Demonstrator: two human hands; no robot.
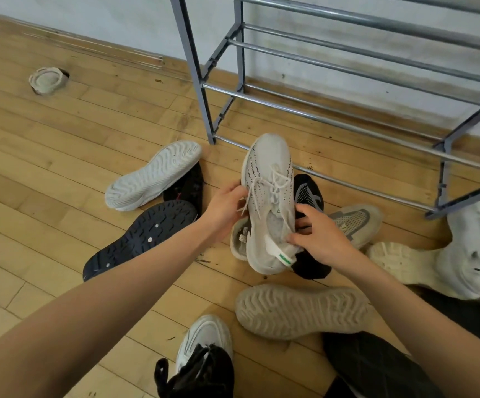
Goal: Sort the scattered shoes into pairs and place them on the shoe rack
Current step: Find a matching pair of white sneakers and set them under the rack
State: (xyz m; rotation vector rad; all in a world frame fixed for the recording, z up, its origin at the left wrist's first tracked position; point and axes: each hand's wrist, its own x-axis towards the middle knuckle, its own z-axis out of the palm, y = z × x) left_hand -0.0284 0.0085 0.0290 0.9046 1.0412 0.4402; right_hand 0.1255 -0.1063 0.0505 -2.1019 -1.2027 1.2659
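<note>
A pale grey knit sneaker (270,202) with white laces, toe toward the metal shoe rack (348,81), held above scattered shoes; left hand (224,205) and right hand (322,237) clasp its sides.

We can read no text anywhere. The pale sneaker (270,202) carries a white heel tab (279,252) with a small green mark, too blurred for us to make out, and dark speckled lines along its side that spell nothing legible.

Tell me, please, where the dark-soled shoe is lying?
The dark-soled shoe lies sole-up on the floor, left of centre, just below the white sole-up shoe.
</note>
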